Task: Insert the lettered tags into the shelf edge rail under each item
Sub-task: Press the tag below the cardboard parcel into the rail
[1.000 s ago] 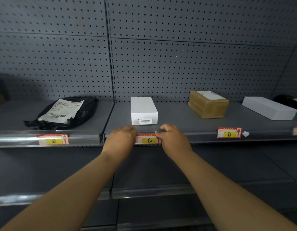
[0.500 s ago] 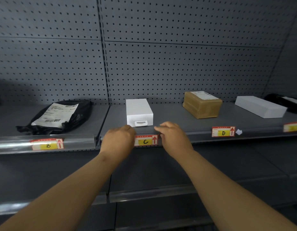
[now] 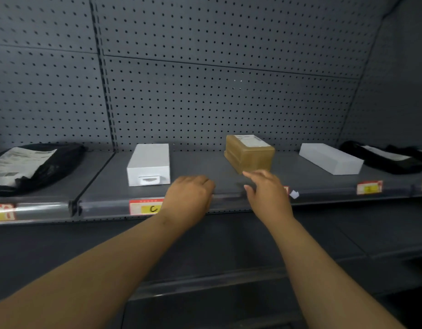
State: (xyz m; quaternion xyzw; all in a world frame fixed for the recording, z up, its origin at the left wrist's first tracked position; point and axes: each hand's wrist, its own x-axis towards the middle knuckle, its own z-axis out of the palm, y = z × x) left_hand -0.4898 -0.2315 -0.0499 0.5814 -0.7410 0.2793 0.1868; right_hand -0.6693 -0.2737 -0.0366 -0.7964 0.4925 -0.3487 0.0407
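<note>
The C tag (image 3: 147,207), red and yellow, sits in the clear shelf edge rail (image 3: 229,200) below the white box (image 3: 148,164); my left hand (image 3: 188,199) covers its right end. That hand is loosely curled over the rail with nothing seen in it. My right hand (image 3: 268,194) hovers with fingers spread in front of the brown cardboard box (image 3: 249,153), hiding most of the D tag (image 3: 286,189). Another tag (image 3: 369,187) sits below the flat white box (image 3: 330,158). The B tag (image 3: 2,211) shows at the left edge.
A black mailer bag with a white label (image 3: 27,165) lies at the left, another black bag (image 3: 385,159) at far right. A white paper scrap (image 3: 294,194) sticks out of the rail. Grey pegboard (image 3: 205,91) backs the shelf; a lower shelf (image 3: 205,279) runs beneath.
Both hands have left the C tag and shifted right along the rail toward the brown box; the view has panned right and the right hand now covers the D tag.
</note>
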